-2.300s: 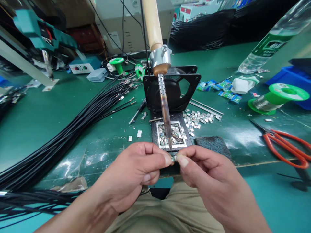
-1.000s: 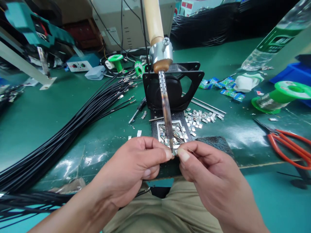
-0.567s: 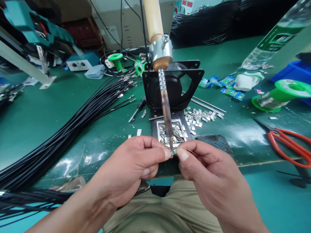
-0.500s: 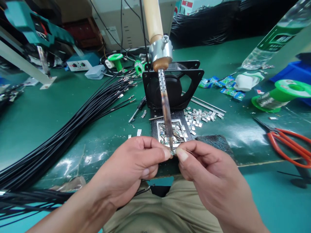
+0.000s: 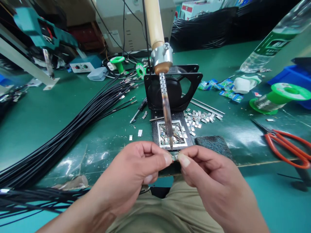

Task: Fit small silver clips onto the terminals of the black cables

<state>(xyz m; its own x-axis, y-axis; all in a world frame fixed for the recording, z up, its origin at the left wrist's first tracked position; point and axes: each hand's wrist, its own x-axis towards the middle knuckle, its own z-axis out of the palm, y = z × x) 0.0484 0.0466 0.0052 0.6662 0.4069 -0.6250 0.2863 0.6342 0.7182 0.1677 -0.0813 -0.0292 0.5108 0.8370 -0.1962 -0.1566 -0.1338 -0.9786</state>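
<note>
Where table edge (image 5: 264, 160) runs, metal clip (image 5: 174, 157) just beyond.

Big bundle of black cables (image 5: 60, 136) sprawls across the green worktop's (image 5: 36, 116) left side, orange scissors (image 5: 286, 147) sit by its right edge, green solder spool (image 5: 279, 98) and a plastic bottle (image 5: 274, 38) further back.

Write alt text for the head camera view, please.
Two bare hands, left hand and right hand, pinch a small metal piece together just below the tip of a mounted soldering iron. A bundle of black cables and red scissors lie on the green bench.
</note>
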